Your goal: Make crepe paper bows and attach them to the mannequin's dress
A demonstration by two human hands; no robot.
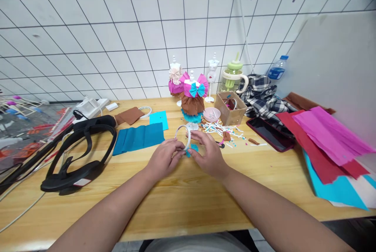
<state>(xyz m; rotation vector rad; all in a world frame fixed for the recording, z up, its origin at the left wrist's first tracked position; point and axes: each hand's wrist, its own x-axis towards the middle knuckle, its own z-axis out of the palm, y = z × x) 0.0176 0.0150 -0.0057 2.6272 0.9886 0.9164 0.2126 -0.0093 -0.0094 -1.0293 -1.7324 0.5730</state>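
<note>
A thin white roll of tape (188, 139) stands on edge between my two hands, above the wooden table. My left hand (167, 157) has its fingers closed at the roll's lower left side. From the other side, my right hand (210, 155) grips the roll, its fingers bent at the rim and its thumb lower down. A small blue pleated paper piece (194, 149) shows just behind the right thumb. Beyond the hands is a small dress form (192, 101) in a pink, brown and blue paper dress with a blue bow.
Blue crepe paper (139, 138) and a black headset (79, 162) lie left. White paper scraps (219, 127), a pink dish (211, 115) and a cardboard box (231, 109) sit behind. On the right are a phone (270, 133) and coloured paper sheets (331, 138).
</note>
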